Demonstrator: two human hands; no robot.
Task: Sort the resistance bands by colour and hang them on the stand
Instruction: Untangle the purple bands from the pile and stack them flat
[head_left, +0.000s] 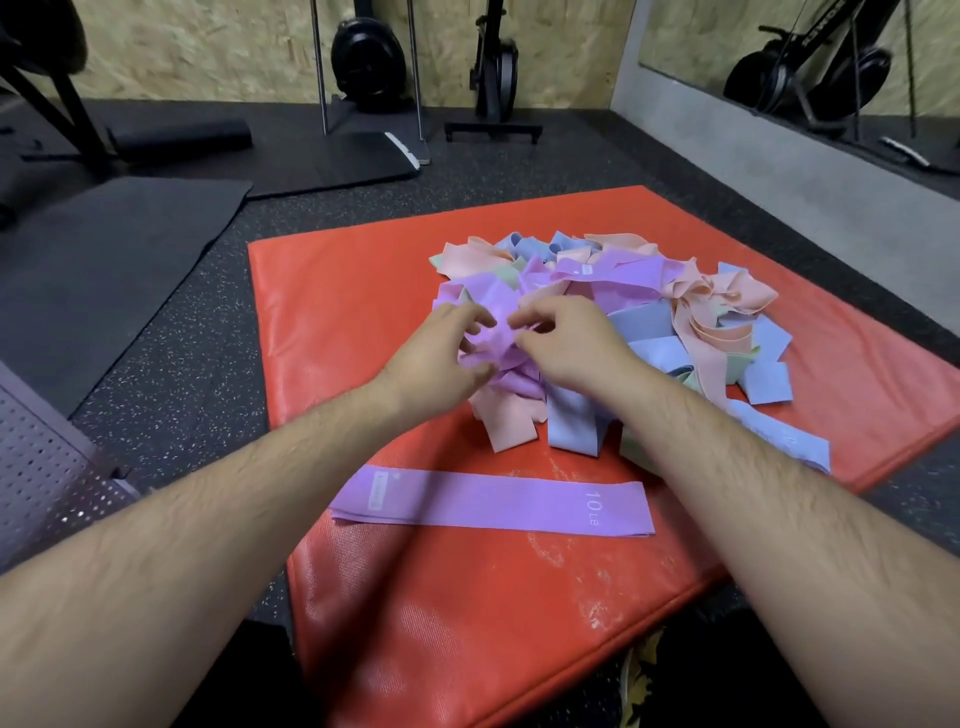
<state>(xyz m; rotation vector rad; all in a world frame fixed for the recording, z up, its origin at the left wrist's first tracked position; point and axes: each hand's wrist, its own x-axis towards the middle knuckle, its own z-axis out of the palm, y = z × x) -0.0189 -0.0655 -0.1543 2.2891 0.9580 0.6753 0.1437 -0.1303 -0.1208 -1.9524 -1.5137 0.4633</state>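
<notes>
A tangled heap of resistance bands (649, 291) in purple, peach, blue and pale green lies on an orange mat (322, 291). My left hand (441, 353) and my right hand (571, 343) are both at the near left side of the heap, fingers curled into a crumpled purple band (493, 340). Thumb and fingers of each hand pinch its folds. In front of the heap, a small flat stack of purple bands (488, 501) marked 10 LB lies straight on the mat.
Dark speckled rubber floor (171, 364) surrounds the mat. A black floor mat (104, 260) lies at the left, a perforated purple box (41, 467) at the near left. Metal uprights on a base (363, 140) and gym machines stand by the far wall; a mirror (831, 67) is at right.
</notes>
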